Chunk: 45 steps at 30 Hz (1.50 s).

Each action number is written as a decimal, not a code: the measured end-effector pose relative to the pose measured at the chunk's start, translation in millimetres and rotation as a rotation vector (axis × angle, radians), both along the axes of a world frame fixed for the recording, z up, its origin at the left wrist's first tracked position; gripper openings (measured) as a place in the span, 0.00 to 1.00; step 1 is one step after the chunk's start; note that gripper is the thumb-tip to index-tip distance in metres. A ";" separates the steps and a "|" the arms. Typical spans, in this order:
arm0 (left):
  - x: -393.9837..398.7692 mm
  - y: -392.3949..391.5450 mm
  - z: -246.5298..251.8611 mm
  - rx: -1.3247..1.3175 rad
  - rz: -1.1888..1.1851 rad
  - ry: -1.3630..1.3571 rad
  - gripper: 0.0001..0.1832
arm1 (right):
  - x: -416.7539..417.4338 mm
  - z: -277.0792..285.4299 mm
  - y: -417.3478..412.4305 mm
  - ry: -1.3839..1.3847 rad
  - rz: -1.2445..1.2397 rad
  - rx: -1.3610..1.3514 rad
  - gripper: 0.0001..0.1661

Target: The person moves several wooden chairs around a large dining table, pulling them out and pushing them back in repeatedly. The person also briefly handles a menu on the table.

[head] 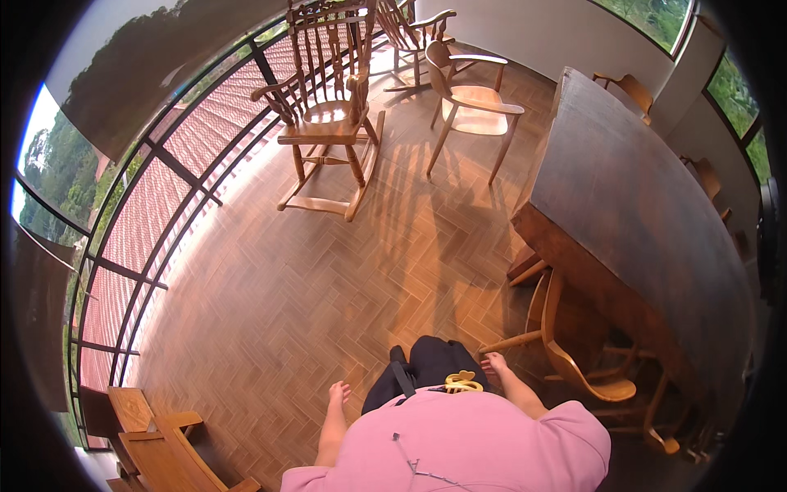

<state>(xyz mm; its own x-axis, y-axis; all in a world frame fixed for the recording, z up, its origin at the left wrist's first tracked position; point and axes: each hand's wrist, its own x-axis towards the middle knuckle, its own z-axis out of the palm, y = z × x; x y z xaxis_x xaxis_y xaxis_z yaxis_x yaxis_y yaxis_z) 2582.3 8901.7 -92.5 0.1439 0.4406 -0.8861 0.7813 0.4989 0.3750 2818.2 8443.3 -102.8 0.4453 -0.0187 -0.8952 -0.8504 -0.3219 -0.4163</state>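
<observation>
My left hand (339, 392) hangs at my side above the floor, its fingers loosely curled and nothing in them. Beside my right hip, my right hand (494, 363) is also bare, with the fingers slightly parted. It is nearest to the leg of a wooden chair (556, 357) tucked by the long table. Between my hands, a yellow claw hair clip (462, 382) hangs at the waist over black trousers (433, 357). A dark strap (403, 376) shows next to it.
A wooden rocking chair (329, 123) and a light wooden armchair (476, 107) stand ahead on the herringbone floor (295, 289). The thick dark wooden table (633, 184) runs along the right. Black-framed railing (175, 163) borders the left. Wooden furniture (163, 455) sits at lower left.
</observation>
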 end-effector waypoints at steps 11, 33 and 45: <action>401.1 179.5 17.9 0.093 -0.272 -0.270 0.16 | 222.7 -49.3 113.1 0.099 -0.050 -0.092 0.12; 983.8 691.3 114.8 1.112 -0.030 -0.646 0.24 | 920.5 207.7 757.2 -0.507 -0.128 0.704 0.48; 1153.1 888.6 193.6 1.381 -0.717 0.154 0.42 | 983.4 166.3 812.2 -0.632 -0.235 0.358 0.33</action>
